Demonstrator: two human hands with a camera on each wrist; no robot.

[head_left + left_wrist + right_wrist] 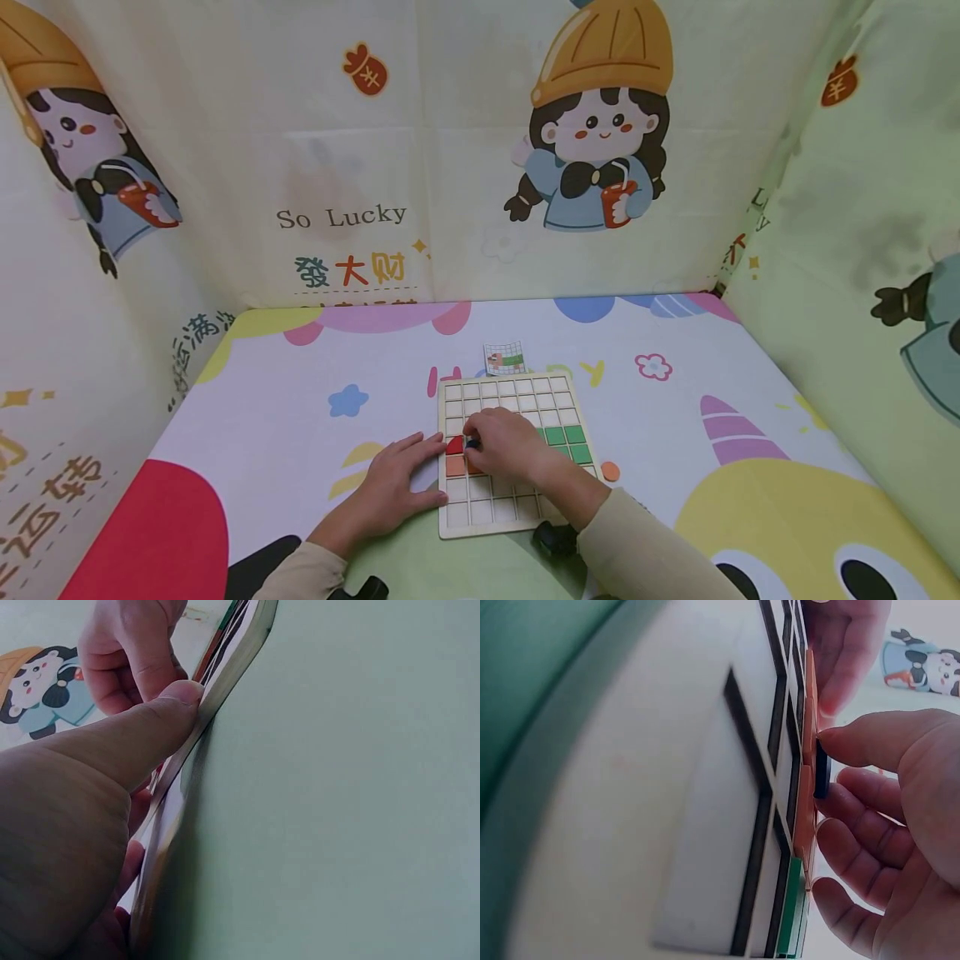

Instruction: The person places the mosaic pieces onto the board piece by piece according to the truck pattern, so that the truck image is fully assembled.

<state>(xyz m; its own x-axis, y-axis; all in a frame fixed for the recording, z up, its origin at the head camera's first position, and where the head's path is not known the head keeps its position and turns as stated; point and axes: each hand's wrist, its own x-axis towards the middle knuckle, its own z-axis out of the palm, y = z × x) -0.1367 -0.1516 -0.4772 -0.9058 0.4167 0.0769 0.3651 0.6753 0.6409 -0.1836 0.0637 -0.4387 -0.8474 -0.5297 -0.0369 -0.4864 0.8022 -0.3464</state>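
A light wooden grid board [465, 518] lies on the table, with coloured square tiles in some of its cells. My right hand [506, 446] is over the middle-left cells and pinches a small dark blue tile [823, 769] between thumb and forefinger. Just left of that tile sits a red tile [454, 446]. Orange tiles [455, 467] lie in the row below, partly hidden by the right hand. Green tiles [575, 434] fill cells toward the right edge. My left hand [393, 487] rests against the board's left edge, with thumb and fingertips touching it.
Beyond the board's far edge lies a small pattern card [505, 358] with a coloured grid picture. The tablecloth [285, 433] carries printed shapes. Printed fabric walls [450, 167] stand at the back and both sides. A black object [555, 539] sits by the right sleeve.
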